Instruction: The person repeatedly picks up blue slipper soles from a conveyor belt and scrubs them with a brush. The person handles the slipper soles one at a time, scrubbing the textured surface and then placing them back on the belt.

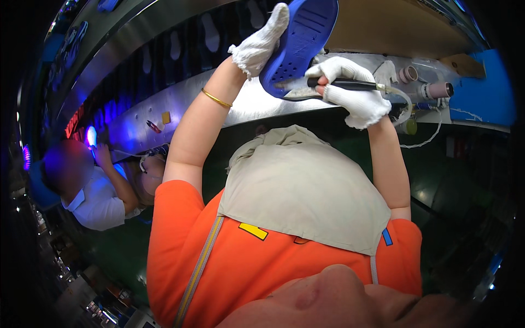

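My left hand (263,42), in a white glove, grips a blue shoe sole (298,41) by its left edge. The sole stands tilted up, with small holes near its lower end and slots higher up; some of my fingers are hidden behind it. My right hand (354,94), gloved in white with bare fingertips, is closed round a black-handled brush (344,83). A clear tube (402,94) runs from the handle's right end. The brush's pale tip lies against the lower end of the sole, where a light edge shows.
A shiny metal bench (251,104) runs below my hands. Pinkish spools (437,90) and a blue sheet (486,93) are at the right. Shoe-shaped pieces (210,34) line the dark rack behind. A person in a white shirt (98,199) works at the left, holding something glowing.
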A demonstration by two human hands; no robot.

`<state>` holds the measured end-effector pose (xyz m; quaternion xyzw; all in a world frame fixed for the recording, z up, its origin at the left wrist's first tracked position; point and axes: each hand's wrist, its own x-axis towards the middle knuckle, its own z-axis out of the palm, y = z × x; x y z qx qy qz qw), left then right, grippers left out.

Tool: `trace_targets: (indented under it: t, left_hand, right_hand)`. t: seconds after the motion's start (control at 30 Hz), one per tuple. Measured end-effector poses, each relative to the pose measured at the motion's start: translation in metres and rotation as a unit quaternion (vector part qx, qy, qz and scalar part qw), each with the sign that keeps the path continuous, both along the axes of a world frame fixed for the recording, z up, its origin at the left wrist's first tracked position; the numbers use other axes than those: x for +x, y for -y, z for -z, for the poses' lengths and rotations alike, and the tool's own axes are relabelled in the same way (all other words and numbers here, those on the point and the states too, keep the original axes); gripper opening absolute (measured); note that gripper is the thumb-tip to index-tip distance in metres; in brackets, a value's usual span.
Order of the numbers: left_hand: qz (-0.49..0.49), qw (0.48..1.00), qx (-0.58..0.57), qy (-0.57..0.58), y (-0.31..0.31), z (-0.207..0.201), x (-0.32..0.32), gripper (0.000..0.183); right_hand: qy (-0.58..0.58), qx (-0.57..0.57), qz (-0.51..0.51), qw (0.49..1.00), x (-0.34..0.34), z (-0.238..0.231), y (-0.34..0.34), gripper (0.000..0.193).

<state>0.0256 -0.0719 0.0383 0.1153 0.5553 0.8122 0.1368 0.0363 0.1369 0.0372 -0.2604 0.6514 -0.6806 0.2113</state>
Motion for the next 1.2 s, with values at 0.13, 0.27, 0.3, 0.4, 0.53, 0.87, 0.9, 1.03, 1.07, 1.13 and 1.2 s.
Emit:
trace_targets:
  t: [0.13,0.27,0.3,0.4,0.53,0.87,0.9,1.03,1.07,1.13,1.2]
  left_hand:
    - [-0.071,0.986,-0.138,0.065,-0.005,-0.006,0.003,0.101]
    - [-0.093,0.961,-0.24,0.103,-0.008,-0.011,0.003,0.096]
    - [-0.095,0.956,-0.255,0.109,-0.008,-0.011,0.002,0.095]
    - [-0.102,0.944,-0.289,0.12,-0.01,-0.015,-0.001,0.092]
    - [-0.075,0.943,-0.293,0.141,-0.009,-0.02,-0.005,0.091]
    - [-0.136,0.931,-0.277,0.194,-0.031,-0.049,-0.011,0.079]
    - [-0.151,0.938,-0.245,0.193,-0.03,-0.051,-0.011,0.08]
    - [-0.15,0.971,0.184,0.016,0.024,-0.018,0.002,0.084]
    - [-0.163,0.973,0.161,0.0,0.04,-0.001,-0.001,0.087]
    - [-0.096,0.959,0.211,0.162,0.058,0.044,-0.006,0.087]
    - [0.038,0.926,0.271,0.261,0.042,0.065,0.01,0.08]
  right_hand:
    - [-0.118,0.181,-0.008,0.976,0.002,-0.007,0.015,0.006]
    - [-0.059,0.171,-0.072,0.981,-0.01,-0.004,0.012,0.007]
    - [-0.034,0.172,-0.065,0.982,-0.01,-0.011,0.012,0.006]
    - [-0.069,0.033,-0.008,0.997,-0.014,-0.001,0.014,0.009]
    - [-0.096,0.199,-0.065,0.973,-0.026,0.001,0.008,0.01]
    - [-0.197,0.228,-0.088,0.95,-0.043,-0.002,-0.004,0.009]
    - [-0.147,0.175,-0.086,0.97,-0.042,-0.005,-0.006,0.009]
    - [-0.102,0.009,-0.015,0.995,-0.038,-0.012,-0.015,0.016]
    - [-0.066,-0.001,0.003,0.998,-0.034,-0.016,-0.016,0.016]
    - [-0.074,-0.003,0.03,0.997,-0.031,-0.01,-0.013,0.018]
    - [-0.053,-0.011,0.064,0.996,-0.024,0.001,-0.005,0.018]
